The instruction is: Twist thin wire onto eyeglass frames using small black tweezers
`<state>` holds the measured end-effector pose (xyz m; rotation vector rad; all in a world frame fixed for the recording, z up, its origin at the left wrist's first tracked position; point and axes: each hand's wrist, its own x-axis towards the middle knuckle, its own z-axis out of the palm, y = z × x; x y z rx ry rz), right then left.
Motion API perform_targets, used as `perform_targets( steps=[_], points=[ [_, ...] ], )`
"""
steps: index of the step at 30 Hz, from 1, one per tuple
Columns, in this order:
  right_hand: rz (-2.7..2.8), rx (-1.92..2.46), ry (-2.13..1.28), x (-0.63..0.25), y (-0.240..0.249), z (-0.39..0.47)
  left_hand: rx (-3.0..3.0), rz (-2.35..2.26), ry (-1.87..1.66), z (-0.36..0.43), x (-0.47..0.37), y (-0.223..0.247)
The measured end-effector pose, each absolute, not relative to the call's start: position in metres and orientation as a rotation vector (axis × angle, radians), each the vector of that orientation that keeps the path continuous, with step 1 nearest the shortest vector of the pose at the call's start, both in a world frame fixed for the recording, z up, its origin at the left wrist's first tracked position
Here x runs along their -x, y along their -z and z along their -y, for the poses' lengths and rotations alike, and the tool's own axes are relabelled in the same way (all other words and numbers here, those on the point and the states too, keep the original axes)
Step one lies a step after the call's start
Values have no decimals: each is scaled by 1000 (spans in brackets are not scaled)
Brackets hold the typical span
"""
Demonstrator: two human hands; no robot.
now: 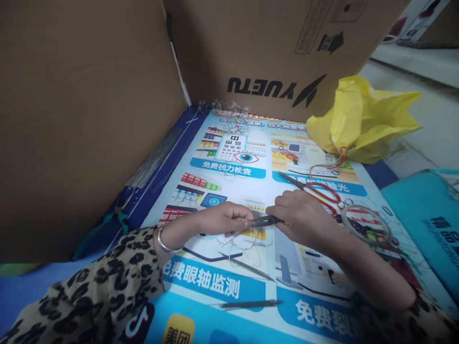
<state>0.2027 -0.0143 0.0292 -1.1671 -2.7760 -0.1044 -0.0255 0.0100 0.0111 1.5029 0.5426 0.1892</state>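
Observation:
My right hand (303, 217) is wrapped around a small pair of dark pliers (264, 220), with the jaws pointing left. Those jaws meet the pinched fingertips of my left hand (227, 217), which grip a piece of thin wire (234, 244). Fine loops of this wire hang below the fingers. What exactly lies between the jaws is too small to tell. Just under my hands lie a thin straight bundle of wire (251, 268) and a darker bundle (251, 304). Beyond my right hand rest red-handled scissors (324, 192), their blades pointing up and left.
A printed poster (215, 329) covers the work surface. Cardboard panels (265, 43) rise at the back and left. A yellow bag (362, 119) sits back right, near a wire coil (366, 224) and a turquoise box (423, 224). Small wire shapes (234, 126) lie at the far edge.

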Motion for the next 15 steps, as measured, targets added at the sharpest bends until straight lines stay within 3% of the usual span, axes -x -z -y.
perform_targets(
  steps=[15],
  points=[
    [2885,938,259,-188,-31,3,-1441,-501,-32,-29,37,-12]
  ],
)
